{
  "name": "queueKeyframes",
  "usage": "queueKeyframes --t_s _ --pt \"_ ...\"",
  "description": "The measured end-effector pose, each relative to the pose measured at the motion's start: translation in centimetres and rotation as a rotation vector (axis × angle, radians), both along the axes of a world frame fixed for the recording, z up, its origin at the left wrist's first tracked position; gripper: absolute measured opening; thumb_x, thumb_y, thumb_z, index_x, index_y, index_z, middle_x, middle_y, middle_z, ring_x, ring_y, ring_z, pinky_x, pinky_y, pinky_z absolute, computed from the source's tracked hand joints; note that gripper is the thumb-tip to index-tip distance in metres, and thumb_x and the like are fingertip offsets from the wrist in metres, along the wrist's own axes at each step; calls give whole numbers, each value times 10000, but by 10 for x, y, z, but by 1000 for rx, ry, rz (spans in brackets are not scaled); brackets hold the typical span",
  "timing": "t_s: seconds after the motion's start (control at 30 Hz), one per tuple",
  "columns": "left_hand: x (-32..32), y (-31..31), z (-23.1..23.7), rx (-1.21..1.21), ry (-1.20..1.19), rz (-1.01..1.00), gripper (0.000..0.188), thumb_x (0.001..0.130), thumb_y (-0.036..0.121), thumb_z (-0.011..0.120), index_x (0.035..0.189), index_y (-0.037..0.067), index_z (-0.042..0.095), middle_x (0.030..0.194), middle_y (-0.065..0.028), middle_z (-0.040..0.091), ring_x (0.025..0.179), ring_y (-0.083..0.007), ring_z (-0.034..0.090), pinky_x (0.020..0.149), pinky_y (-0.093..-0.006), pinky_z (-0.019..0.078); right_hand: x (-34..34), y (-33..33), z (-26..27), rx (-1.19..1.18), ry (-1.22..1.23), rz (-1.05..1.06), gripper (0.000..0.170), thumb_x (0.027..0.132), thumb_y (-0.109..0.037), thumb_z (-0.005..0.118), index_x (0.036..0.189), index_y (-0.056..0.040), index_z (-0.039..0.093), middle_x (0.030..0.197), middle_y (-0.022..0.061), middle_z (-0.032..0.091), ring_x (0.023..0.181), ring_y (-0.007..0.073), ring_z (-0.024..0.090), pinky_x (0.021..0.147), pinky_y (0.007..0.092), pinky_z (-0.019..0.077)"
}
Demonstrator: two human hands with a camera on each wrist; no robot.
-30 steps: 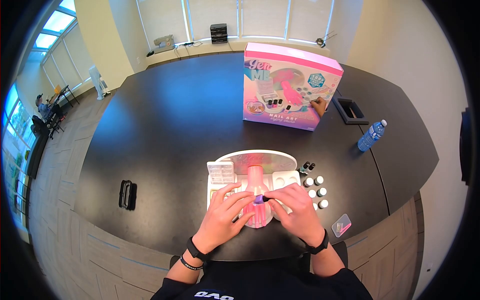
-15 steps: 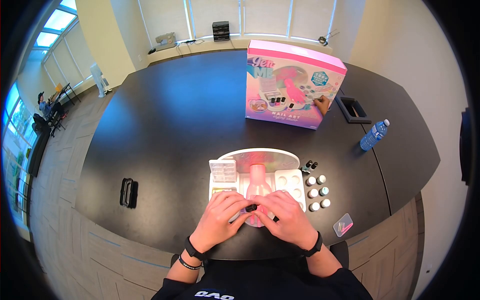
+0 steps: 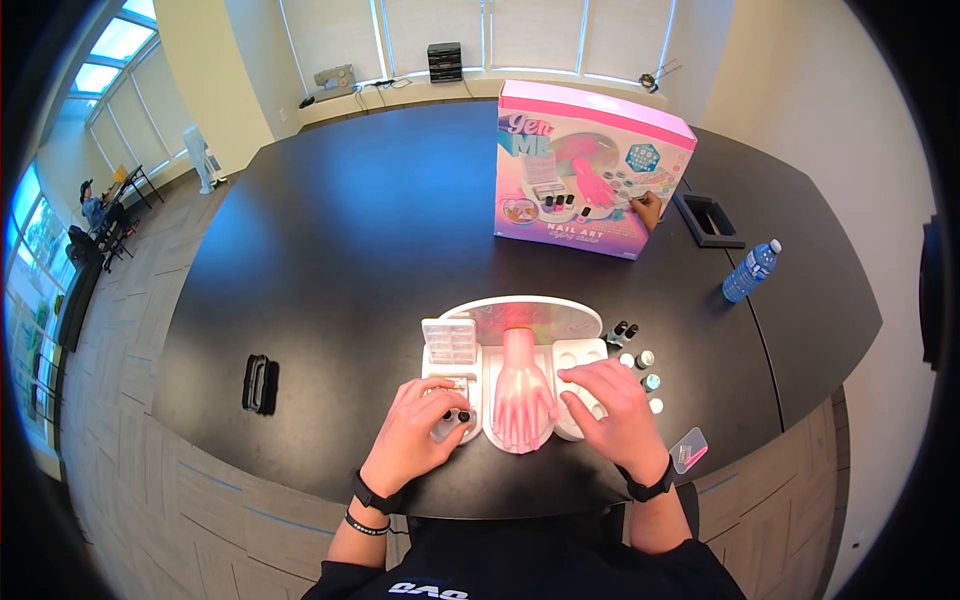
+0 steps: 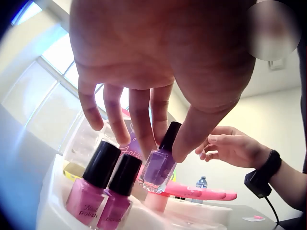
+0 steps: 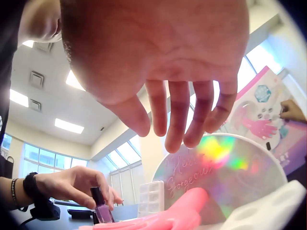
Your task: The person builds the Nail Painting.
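My left hand (image 3: 412, 437) pinches a small purple nail polish bottle (image 4: 159, 165) between thumb and fingers, its black cap on. It is at the left side of a white nail-art stand (image 3: 472, 352), where two pink-purple polish bottles (image 4: 87, 201) stand close by. In the middle of the stand lies a pink model hand (image 3: 520, 395), fingers toward me. My right hand (image 3: 622, 412) hovers over the stand's right-hand palette (image 3: 570, 356), fingers relaxed and holding nothing. Behind the model hand rises a shiny rainbow backboard (image 5: 230, 177).
Several white-capped jars (image 3: 652, 382) and two dark-capped bottles (image 3: 622, 332) stand right of the stand. Nearby lies a small clear case (image 3: 690, 450). Farther off are a pink box (image 3: 595, 170), a water bottle (image 3: 752, 272) and a black tray (image 3: 710, 222). A black object (image 3: 258, 384) lies left.
Both hands were together at the purple bottle above the model hand. They have parted: the left has carried the bottle to the stand's left side, and the right has moved right, empty.
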State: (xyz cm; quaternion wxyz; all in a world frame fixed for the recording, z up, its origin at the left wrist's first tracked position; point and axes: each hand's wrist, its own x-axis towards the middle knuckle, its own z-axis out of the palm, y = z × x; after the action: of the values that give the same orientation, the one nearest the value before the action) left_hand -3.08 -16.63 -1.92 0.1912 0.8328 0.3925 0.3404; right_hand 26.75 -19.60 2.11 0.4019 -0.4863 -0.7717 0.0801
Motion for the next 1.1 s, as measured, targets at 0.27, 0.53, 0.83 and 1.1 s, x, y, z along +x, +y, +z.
queueKeyframes --t_s 0.27,0.53,0.83,1.1 --pt "-1 3 -9 -25 39 11 274 829 83 862 1087 96 768 1106 -69 786 1246 -314 671 1102 -466 490 11 -3 -3 -11 -18 -57 186 927 -78 795 1112 -55 795 1046 95 778 999 302 700 889 420 539" --pt "-3 4 -16 -25 92 22 254 815 96 880 1031 97 747 1052 -46 772 1259 -314 656 1117 -475 479 17 -4 -2 -20 -10 -106 169 912 -69 809 1078 -45 800 1041 99 779 985 309 703 886 422 545" --pt "-2 4 -20 2 113 49 267 808 95 881 1033 99 738 1095 -38 742 1249 -297 638 1094 -471 483 28 -1 -3 -14 4 -153 153 917 -71 804 1067 -40 800 1047 111 786 989 324 712 892 430 554" --pt "-4 3 -18 -36 146 39 334 820 117 874 1123 83 737 1184 -85 725 1287 -324 618 1128 -473 469 48 9 -5 -16 -9 -225 150 923 -57 782 1070 -31 788 1057 127 786 983 344 709 884 445 556"
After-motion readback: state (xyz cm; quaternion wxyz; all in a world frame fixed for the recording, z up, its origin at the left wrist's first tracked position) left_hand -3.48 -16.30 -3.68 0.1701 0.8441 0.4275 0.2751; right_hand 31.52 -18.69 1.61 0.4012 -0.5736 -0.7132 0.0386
